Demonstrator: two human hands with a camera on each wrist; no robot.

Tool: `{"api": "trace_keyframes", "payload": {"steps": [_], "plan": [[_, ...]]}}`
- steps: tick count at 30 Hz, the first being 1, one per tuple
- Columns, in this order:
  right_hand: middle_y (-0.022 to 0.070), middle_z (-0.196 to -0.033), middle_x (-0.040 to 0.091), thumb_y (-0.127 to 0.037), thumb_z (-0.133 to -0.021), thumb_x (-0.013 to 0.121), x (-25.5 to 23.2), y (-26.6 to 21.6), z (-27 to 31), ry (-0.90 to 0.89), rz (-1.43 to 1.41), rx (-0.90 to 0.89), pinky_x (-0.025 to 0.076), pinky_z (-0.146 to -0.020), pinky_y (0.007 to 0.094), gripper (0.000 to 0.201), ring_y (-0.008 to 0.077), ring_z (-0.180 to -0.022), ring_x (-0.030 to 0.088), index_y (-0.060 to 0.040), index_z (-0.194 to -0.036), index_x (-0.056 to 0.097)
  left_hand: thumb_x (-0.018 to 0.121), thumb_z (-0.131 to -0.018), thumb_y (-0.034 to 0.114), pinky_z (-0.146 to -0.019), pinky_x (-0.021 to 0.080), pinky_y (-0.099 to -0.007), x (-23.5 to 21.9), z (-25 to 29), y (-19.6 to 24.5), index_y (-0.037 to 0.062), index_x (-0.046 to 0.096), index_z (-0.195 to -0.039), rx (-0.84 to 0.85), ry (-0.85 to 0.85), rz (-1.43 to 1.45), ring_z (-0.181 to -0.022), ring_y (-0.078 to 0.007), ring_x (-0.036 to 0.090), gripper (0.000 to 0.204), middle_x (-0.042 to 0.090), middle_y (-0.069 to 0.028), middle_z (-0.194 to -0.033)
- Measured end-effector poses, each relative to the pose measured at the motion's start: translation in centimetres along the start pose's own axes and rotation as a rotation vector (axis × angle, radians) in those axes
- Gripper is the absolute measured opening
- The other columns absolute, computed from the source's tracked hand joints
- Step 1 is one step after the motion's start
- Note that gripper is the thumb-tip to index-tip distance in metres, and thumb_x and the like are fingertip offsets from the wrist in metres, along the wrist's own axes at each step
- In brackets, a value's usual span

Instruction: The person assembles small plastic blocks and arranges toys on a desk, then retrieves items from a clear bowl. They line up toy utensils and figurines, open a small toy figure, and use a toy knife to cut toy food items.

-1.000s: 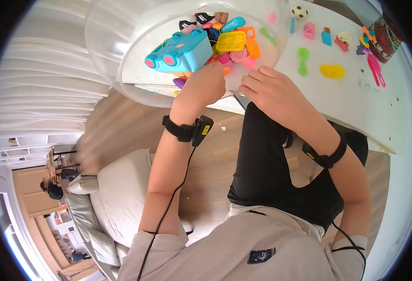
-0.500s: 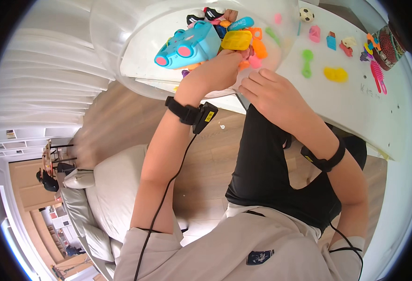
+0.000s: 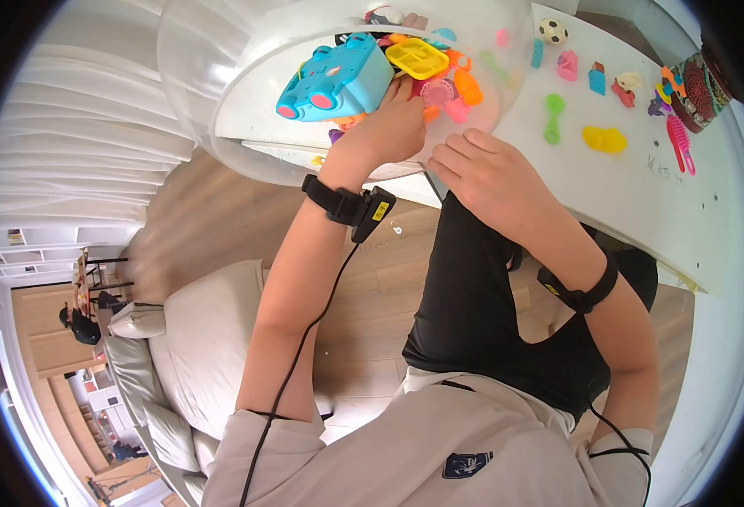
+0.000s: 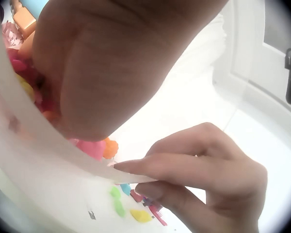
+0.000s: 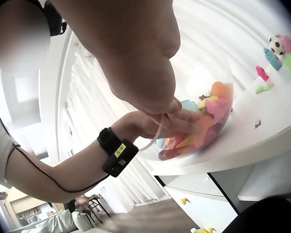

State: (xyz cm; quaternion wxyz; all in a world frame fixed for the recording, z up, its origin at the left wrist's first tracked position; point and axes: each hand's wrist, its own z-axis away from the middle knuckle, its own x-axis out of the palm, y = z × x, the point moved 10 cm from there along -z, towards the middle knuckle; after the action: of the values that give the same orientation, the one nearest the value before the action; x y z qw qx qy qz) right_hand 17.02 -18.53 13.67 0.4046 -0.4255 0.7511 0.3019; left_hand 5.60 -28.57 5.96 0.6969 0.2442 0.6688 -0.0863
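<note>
Inside a large clear plastic bowl (image 3: pixel 188 101), my left hand (image 3: pixel 386 133) reaches down among heaped toys. Its fingers (image 3: pixel 402 88) are fairly straight, touching the pile between a blue toy car (image 3: pixel 338 78) and a yellow divided tray (image 3: pixel 417 59). The car lies with its pink wheels showing. Pink toy pieces (image 3: pixel 440 91) and an orange toy (image 3: pixel 467 87) lie right of these fingers. My right hand (image 3: pixel 495 177) pinches the bowl's near rim; in the left wrist view its thumb (image 4: pixel 157 190) is on one side of the wall and the fingers on the other.
On the white table (image 3: pixel 609 190) right of the bowl lie a small football (image 3: pixel 553 31), a green toy spoon (image 3: pixel 553 118), a yellow toy (image 3: pixel 604 139), a pink comb (image 3: pixel 681 144) and several small toys. A patterned pot (image 3: pixel 700 80) stands at the far right.
My left hand moved right through the toys from beside the car, then slightly back left. The yellow tray has tilted and shifted up and left. My right hand stays on the rim.
</note>
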Motion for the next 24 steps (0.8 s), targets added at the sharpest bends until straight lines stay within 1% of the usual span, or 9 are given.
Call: {"api": "trace_keyframes", "payload": {"steps": [2,6,8,12,14,15,17,20,24], "plan": [[0.0017,-0.098,0.061,-0.007,-0.078,0.067,0.0,-0.1,-0.1,0.000,0.002,-0.004,0.049,-0.092,0.0287,0.023,0.0179,-0.097,0.059,-0.0047,-0.101,0.068,0.053,-0.091,0.008,-0.124,0.028,-0.0525,-0.5,-0.2,0.6,-0.0137,0.063,-0.117,0.086,-0.005,0.093,-0.150,-0.0562,0.026,0.036,0.041,-0.0392,-0.152],[0.0021,-0.098,0.061,-0.007,-0.078,0.067,-0.5,0.0,-0.2,0.006,-0.024,0.001,0.049,-0.091,0.0288,0.024,0.0183,-0.097,0.059,-0.0050,-0.102,0.069,0.053,-0.090,0.007,-0.123,0.030,-0.0548,0.0,-0.6,1.1,-0.0087,0.066,-0.120,0.038,-0.079,0.037,-0.150,-0.0547,0.026,0.036,0.043,-0.0338,-0.153],[0.0022,-0.098,0.061,-0.007,-0.078,0.067,-0.4,0.0,-0.1,0.004,-0.014,-0.005,0.049,-0.091,0.0288,0.024,0.0183,-0.097,0.059,-0.0050,-0.102,0.069,0.053,-0.090,0.009,-0.120,0.034,-0.0571,-0.8,-0.7,0.9,-0.0026,0.069,-0.120,0.051,0.157,0.031,-0.150,-0.0535,0.027,0.036,0.049,-0.0314,-0.149],[0.0027,-0.098,0.060,-0.007,-0.078,0.067,-0.4,-0.3,-0.2,-0.014,0.007,-0.016,0.049,-0.091,0.0290,0.025,0.0181,-0.097,0.058,-0.0049,-0.103,0.069,0.053,-0.091,0.012,-0.117,0.039,-0.0575,-1.1,-1.1,1.3,0.0011,0.069,-0.124,0.097,0.267,-0.005,-0.148,-0.0537,0.032,0.038,0.055,-0.0278,-0.145],[0.0029,-0.098,0.060,-0.007,-0.078,0.067,-0.7,-0.3,-0.4,-0.013,0.013,-0.012,0.049,-0.091,0.0290,0.026,0.0181,-0.097,0.058,-0.0048,-0.104,0.069,0.053,-0.093,0.017,-0.113,0.043,-0.0576,1.1,-1.9,0.2,0.0013,0.065,-0.129,-0.021,-0.044,0.090,-0.142,-0.0543,0.041,0.041,0.060,-0.0254,-0.140],[0.0032,-0.099,0.060,-0.007,-0.079,0.067,-0.7,-0.3,-0.4,-0.016,0.019,-0.005,0.049,-0.091,0.0290,0.026,0.0181,-0.098,0.058,-0.0047,-0.104,0.069,0.053,-0.093,0.017,-0.113,0.043,-0.0576,1.0,-1.9,0.2,0.0013,0.065,-0.129,-0.022,-0.041,0.087,-0.142,-0.0543,0.041,0.041,0.060,-0.0254,-0.140],[0.0034,-0.099,0.060,-0.007,-0.079,0.067,-0.7,-0.1,-0.3,-0.008,0.013,-0.001,0.049,-0.092,0.0292,0.026,0.0181,-0.098,0.058,-0.0046,-0.105,0.069,0.057,-0.096,0.020,-0.110,0.044,-0.0500,0.8,-1.8,0.1,0.0029,0.062,-0.130,-0.066,-0.018,0.160,-0.126,-0.0466,0.054,0.039,0.064,-0.0203,-0.130],[0.0036,-0.099,0.060,-0.007,-0.079,0.067,-0.8,0.2,0.0,-0.003,-0.001,0.015,0.049,-0.093,0.0295,0.027,0.0183,-0.098,0.058,-0.0043,-0.105,0.069,0.056,-0.093,0.025,-0.105,0.049,-0.0570,0.8,-1.4,0.1,0.0012,0.067,-0.122,-0.129,-0.037,-0.010,-0.123,-0.0499,0.058,0.038,0.061,-0.0260,-0.137],[0.0039,-0.100,0.060,-0.007,-0.079,0.066,-0.4,0.3,0.4,-0.015,-0.024,0.030,0.048,-0.094,0.0299,0.027,0.0187,-0.099,0.059,-0.0037,-0.105,0.070,0.056,-0.093,0.025,-0.105,0.050,-0.0563,0.8,-1.3,0.3,0.0030,0.068,-0.122,-0.165,-0.040,-0.045,-0.123,-0.0502,0.057,0.038,0.058,-0.0283,-0.139]]}}
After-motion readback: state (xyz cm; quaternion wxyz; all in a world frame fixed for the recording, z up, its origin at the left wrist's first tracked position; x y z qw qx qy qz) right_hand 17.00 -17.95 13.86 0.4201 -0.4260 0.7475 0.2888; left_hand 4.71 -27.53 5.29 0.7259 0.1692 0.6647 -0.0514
